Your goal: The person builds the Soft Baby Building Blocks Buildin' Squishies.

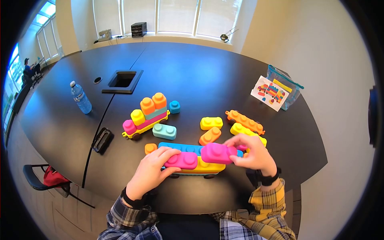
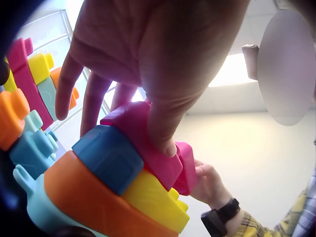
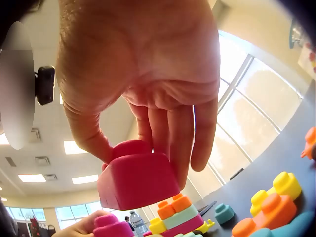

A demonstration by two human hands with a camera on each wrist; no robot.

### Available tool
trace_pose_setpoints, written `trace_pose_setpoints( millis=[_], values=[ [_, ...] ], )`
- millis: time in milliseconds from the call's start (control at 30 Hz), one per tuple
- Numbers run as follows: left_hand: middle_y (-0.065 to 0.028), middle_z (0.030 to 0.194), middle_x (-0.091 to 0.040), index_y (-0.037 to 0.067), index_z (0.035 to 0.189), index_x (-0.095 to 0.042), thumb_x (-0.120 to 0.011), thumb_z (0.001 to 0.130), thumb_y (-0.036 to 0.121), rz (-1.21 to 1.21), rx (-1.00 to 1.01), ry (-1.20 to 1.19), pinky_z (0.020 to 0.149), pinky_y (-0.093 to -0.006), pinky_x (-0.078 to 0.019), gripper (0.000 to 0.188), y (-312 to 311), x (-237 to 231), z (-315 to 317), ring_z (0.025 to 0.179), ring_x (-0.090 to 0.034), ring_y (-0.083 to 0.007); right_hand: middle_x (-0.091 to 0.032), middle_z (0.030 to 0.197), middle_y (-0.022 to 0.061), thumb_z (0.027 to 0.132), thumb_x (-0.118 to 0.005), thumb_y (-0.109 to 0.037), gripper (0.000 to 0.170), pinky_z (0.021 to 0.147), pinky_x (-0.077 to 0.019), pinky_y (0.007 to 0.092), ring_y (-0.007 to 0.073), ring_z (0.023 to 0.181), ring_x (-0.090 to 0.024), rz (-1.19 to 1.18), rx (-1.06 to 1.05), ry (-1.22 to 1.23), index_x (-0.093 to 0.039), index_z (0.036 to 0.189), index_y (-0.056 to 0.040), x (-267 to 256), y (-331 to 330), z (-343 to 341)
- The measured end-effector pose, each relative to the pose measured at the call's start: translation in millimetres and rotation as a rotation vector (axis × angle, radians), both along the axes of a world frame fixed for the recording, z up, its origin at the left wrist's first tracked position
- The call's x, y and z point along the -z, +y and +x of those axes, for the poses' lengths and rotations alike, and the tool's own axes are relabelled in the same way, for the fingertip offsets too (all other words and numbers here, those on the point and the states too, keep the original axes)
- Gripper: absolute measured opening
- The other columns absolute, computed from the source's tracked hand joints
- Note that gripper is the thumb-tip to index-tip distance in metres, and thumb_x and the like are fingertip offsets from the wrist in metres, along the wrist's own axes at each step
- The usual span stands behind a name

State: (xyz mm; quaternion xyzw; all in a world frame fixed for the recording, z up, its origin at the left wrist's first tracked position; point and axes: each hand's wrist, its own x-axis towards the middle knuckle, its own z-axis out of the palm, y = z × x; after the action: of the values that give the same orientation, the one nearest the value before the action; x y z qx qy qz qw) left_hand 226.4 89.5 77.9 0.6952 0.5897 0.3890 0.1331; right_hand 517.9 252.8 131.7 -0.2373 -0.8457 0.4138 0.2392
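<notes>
Dark tbl (image 1: 200, 72), pink blks (image 1: 216, 153) in R grip (image 1: 257, 154) + L grip (image 1: 150, 171)

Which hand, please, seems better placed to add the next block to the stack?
Right hand, probably: it holds a raised pink block, while the left hand grips another pink block on the stack.

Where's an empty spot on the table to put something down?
The biggest bare patch on the table is at the far middle, between the square hole and the picture card. Another lies left of the black case, nearer than the bottle. It's crowded around the left hand and right hand, with blocks close by.
</notes>
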Motion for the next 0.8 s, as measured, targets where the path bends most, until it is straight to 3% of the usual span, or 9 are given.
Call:
trace_pose_setpoints(
  millis=[100,200,333,367,500,800],
  values=[
    [-0.0097,0.117,-0.069,0.01,0.127,-0.066,-0.085,0.085,0.021,0.0,0.005,-0.018,0.092,-0.0423,-0.0553,0.047,0.4,-0.5,0.7,0.106,-0.068,-0.034,-0.076,0.101,0.0091,0.081,-0.079,-0.008,0.031,0.089,-0.0592,0.032,0.0191,0.093,-0.074,0.173,0.006,-0.039,-0.071,0.109,-0.0008,17.3,-11.0,13.0],
    [-0.0104,0.117,-0.069,0.01,0.127,-0.066,-0.085,0.085,0.019,-0.018,0.019,-0.037,0.091,-0.042,-0.0563,0.047,1.3,-0.3,-0.1,0.106,-0.068,-0.0349,-0.077,0.106,0.0113,0.079,-0.08,-0.009,0.032,0.088,-0.0567,0.034,0.0237,0.098,-0.073,0.113,0.005,-0.02,-0.07,0.108,-0.001,16.7,-22.0,2.9],
    [-0.0121,0.118,-0.069,0.008,0.127,-0.065,-0.086,0.085,0.018,-0.007,0.037,-0.067,0.092,-0.0416,-0.0566,0.048,2.1,-1.2,-3.8,0.107,-0.069,-0.0358,-0.074,0.121,0.0121,0.086,-0.077,-0.007,0.035,0.099,-0.0545,0.0353,0.0233,0.111,-0.071,0.072,-0.017,0.017,-0.067,0.119,-0.0031,33.8,-23.4,-3.3],
    [-0.0121,0.118,-0.069,0.008,0.127,-0.065,-0.086,0.085,0.018,-0.006,0.034,-0.065,0.092,-0.0416,-0.0566,0.048,2.1,-0.7,-4.1,0.107,-0.069,-0.0358,-0.073,0.126,0.013,0.091,-0.075,-0.01,0.038,0.103,-0.0529,0.037,0.0254,0.117,-0.07,0.045,-0.031,-0.028,-0.065,0.127,-0.0031,35.3,-23.5,-2.4],
    [-0.0135,0.118,-0.07,0.007,0.127,-0.065,-0.086,0.085,0.017,-0.024,0.043,-0.09,0.092,-0.0409,-0.0567,0.048,2.8,-0.2,-3.5,0.107,-0.069,-0.0358,-0.07,0.118,0.0164,0.099,-0.074,-0.021,0.045,0.098,-0.0524,0.0401,0.0338,0.111,-0.067,0.133,0.012,0.01,-0.063,0.14,-0.0082,41.3,-37.3,-14.2],
    [-0.014,0.119,-0.07,0.006,0.128,-0.064,-0.086,0.085,0.015,-0.053,0.05,-0.125,0.093,-0.0404,-0.0563,0.049,4.8,-2.0,-3.7,0.108,-0.07,-0.036,-0.066,0.104,0.0152,0.1,-0.071,-0.02,0.036,0.085,-0.0545,0.0383,0.0335,0.094,-0.067,0.212,0.017,-0.082,-0.066,0.133,-0.0066,42.5,-36.8,-21.3]
  ],
)
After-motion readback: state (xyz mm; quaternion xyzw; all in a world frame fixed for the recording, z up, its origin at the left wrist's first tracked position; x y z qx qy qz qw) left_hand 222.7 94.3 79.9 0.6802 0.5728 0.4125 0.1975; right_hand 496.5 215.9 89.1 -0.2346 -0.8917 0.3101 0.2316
